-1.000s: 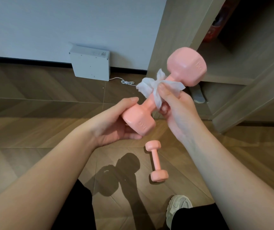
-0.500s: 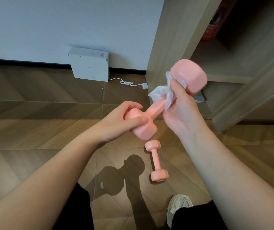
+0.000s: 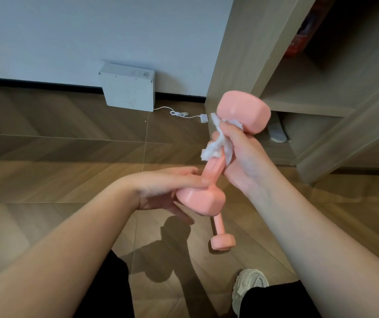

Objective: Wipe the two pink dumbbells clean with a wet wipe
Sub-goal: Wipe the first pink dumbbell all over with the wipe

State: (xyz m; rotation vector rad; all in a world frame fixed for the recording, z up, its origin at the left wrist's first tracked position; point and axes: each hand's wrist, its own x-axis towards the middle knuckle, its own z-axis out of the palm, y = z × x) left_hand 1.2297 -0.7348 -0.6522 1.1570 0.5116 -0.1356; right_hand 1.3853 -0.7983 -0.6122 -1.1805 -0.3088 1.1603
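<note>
I hold one pink dumbbell (image 3: 243, 111) tilted in the air, its far head up and to the right. My left hand (image 3: 161, 191) cups the near lower head, fingers lying along it. My right hand (image 3: 239, 152) is wrapped round the upper part of the bar with a crumpled white wet wipe (image 3: 216, 143) pressed against it. The second pink dumbbell (image 3: 221, 239) lies on the wooden floor below, its far end hidden behind the held one.
A white box (image 3: 127, 88) leans on the wall, with a white cable and plug (image 3: 203, 118) beside it. A wooden shelf unit (image 3: 310, 104) stands at the right. My shoe (image 3: 249, 285) and dark trouser legs are at the bottom.
The held dumbbell has turned and dropped lower, its bar now steeper. My right hand slid the wipe along the bar near the upper head. My left hand shifted its hold on the lower head.
</note>
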